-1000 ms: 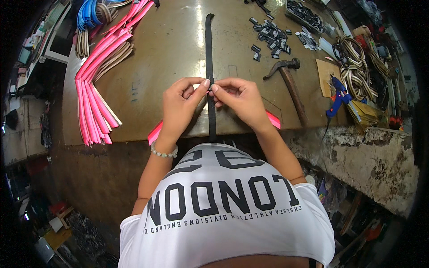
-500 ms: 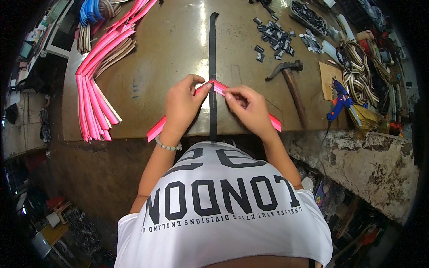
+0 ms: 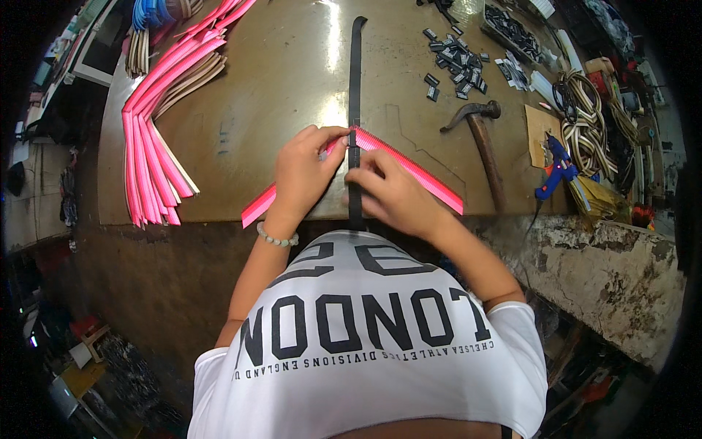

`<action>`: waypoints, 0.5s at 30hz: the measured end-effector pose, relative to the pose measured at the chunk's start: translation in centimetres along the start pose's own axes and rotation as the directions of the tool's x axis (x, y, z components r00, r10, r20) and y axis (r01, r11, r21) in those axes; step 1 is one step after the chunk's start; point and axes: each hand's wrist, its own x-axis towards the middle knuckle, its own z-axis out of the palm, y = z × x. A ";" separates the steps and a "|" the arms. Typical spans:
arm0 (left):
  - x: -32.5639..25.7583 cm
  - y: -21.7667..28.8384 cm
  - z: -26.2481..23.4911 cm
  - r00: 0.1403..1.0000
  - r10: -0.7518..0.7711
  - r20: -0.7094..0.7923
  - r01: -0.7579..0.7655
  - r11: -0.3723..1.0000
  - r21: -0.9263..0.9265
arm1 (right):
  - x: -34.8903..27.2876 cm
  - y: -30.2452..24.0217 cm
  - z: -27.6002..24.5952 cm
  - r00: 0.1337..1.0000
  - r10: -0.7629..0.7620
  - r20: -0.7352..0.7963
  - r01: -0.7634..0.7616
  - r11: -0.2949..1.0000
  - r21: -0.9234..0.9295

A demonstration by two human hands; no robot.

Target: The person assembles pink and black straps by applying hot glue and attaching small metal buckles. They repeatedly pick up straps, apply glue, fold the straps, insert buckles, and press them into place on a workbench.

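A long black strap runs lengthwise over the table toward me. Across it lies a bright pink ribbed strip, bent at the strap so that its two arms slope down toward me on either side. My left hand is closed, its thumb and fingers pinching the pink strip at the bend, beside the strap. Just below the bend, my right hand has its fingers curled on the black strap; some fingertips are hidden behind it and slightly blurred.
A hammer lies to the right, with small black pieces scattered beyond it. Farther right are a blue glue gun and coiled striped cords. Bundled pink strips lie at the left. The table edge is close to me.
My right hand has let go of the pink strip and moved down and left onto the black strap, uncovering the strip's right arm. My left hand keeps its pinch near the bend.
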 end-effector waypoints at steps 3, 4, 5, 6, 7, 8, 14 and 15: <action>0.2 -0.1 -0.1 1.000 -0.024 -0.006 0.024 0.998 -0.057 | 2.1 1.3 -1.6 0.995 -0.049 -0.088 0.047 0.999 -0.024; 0.2 -0.2 -0.2 1.000 -0.023 -0.001 0.023 0.997 -0.078 | 2.9 1.8 -2.2 0.994 -0.065 -0.087 0.064 0.998 -0.013; 0.3 -0.2 -0.3 1.000 -0.023 0.004 0.024 0.995 -0.097 | 3.7 2.4 -2.6 0.993 -0.015 -0.114 0.019 0.999 0.039; 0.3 -0.2 -0.3 0.999 -0.033 0.012 0.034 0.993 -0.116 | 4.6 3.1 -3.0 0.995 0.024 -0.098 -0.017 0.997 0.076; 0.3 -0.3 -0.4 0.999 -0.035 0.019 0.037 0.993 -0.108 | 5.5 3.9 -3.2 0.995 0.065 -0.081 -0.055 0.992 0.113; 0.4 -0.3 -0.4 0.999 -0.045 0.031 0.048 0.994 -0.101 | 6.2 4.7 -3.3 0.989 0.119 -0.091 -0.105 0.983 0.151; 0.3 -0.3 -0.4 0.998 -0.055 0.043 0.058 0.996 -0.066 | 7.3 6.8 -2.5 0.955 0.296 0.010 -0.292 0.938 0.186; 0.3 -0.3 -0.4 0.997 -0.054 0.046 0.057 0.997 -0.061 | 7.2 6.7 -2.3 0.956 0.295 -0.003 -0.290 0.943 0.162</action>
